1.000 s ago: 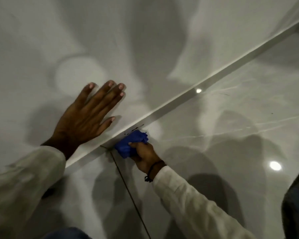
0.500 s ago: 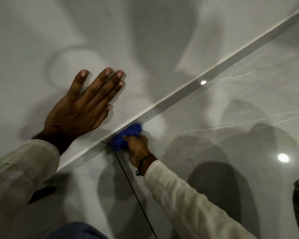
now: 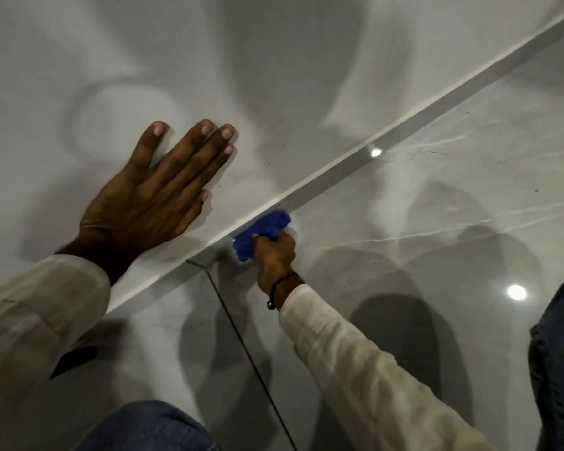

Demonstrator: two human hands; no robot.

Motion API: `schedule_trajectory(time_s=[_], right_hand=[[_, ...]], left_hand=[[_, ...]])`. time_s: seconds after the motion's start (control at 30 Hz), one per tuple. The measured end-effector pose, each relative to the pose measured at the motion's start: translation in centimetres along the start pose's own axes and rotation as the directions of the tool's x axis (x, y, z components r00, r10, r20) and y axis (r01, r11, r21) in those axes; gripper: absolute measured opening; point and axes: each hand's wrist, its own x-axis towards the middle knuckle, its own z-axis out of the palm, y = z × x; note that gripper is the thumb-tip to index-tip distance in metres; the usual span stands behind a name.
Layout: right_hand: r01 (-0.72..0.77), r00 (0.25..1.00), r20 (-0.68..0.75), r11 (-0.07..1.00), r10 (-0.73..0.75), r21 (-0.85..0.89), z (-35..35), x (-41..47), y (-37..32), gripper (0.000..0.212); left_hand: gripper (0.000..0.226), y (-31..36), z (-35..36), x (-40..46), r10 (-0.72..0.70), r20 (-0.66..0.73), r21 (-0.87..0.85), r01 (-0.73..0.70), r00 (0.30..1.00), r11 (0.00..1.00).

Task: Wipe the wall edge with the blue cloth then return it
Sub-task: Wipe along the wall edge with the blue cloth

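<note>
Glossy grey tiled floor [image 3: 420,229] (dark grout line [image 3: 241,340]) bears blue cloth [image 3: 261,231].

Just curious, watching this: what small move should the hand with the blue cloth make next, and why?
Probably slide the blue cloth further up-right along the wall edge. The right hand presses it there, and most of the edge lies ahead.

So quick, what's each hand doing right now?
Left hand: open, flat against the wall.
Right hand: closed on the blue cloth.
</note>
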Motion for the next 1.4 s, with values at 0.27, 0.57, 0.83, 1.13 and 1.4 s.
schedule_trajectory(time_s=[0.27, 0.57, 0.83, 1.13, 1.4], right_hand=[[-0.127, 0.965, 0.243, 0.988, 0.103, 0.088, 0.6, -1.4, -1.6, 0.044], [-0.073, 0.994, 0.087, 0.988, 0.061, 0.136, 0.1, 0.0, -0.5, 0.026], [0.006, 1.0, 0.01, 0.99, -0.007, 0.138, -2.7, 2.6, -5.1, 0.034], [0.129, 0.974, -0.171, 0.982, -0.152, -0.137, -4.1, 4.3, -6.6, 0.04], [-0.132, 0.982, 0.113, 0.981, 0.148, -0.14, 3.2, -1.0, 4.4, 0.033]], left_hand=[[0.076, -0.1, -0.4, -0.1, 0.0, -0.003, -0.034, 0.0, 1.0, 0.999], [0.078, 0.1, -0.3, 0.1, -0.013, -0.008, -0.048, 0.013, 1.0, 0.999], [0.077, 0.2, -0.2, -0.2, 0.009, 0.012, -0.037, -0.008, 1.0, 0.999], [0.079, 0.4, 0.0, 0.1, -0.006, 0.021, -0.003, 0.006, 1.0, 1.0], [0.079, 0.3, -0.1, 0.1, 0.009, 0.053, 0.005, -0.01, 0.999, 1.0]])
